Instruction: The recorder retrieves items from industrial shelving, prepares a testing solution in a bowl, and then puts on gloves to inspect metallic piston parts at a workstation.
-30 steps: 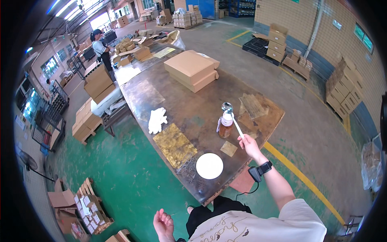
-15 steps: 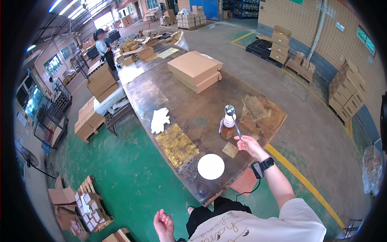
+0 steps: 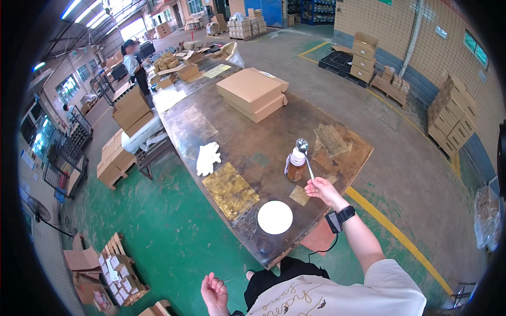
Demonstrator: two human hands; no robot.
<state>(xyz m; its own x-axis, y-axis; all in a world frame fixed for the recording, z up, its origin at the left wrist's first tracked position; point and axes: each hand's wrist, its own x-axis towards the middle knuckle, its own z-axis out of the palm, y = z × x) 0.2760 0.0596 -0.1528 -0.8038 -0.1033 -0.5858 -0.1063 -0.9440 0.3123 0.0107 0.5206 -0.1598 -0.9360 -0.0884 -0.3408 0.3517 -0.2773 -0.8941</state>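
My right hand (image 3: 322, 190) grips a ladle (image 3: 305, 158) by its handle end, its long axis running up and away to the bowl just over the bottle (image 3: 295, 166) on the surface (image 3: 253, 152), while my left hand (image 3: 215, 290) hangs open, well apart.

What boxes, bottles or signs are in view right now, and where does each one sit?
Flat cardboard boxes: stacked at the table's far end, tan.
Bottle: upright on the table beside the right hand, amber with a white top.
Carton stacks: along the right wall, brown.
Wall signs: high on the right wall, small green rectangles.
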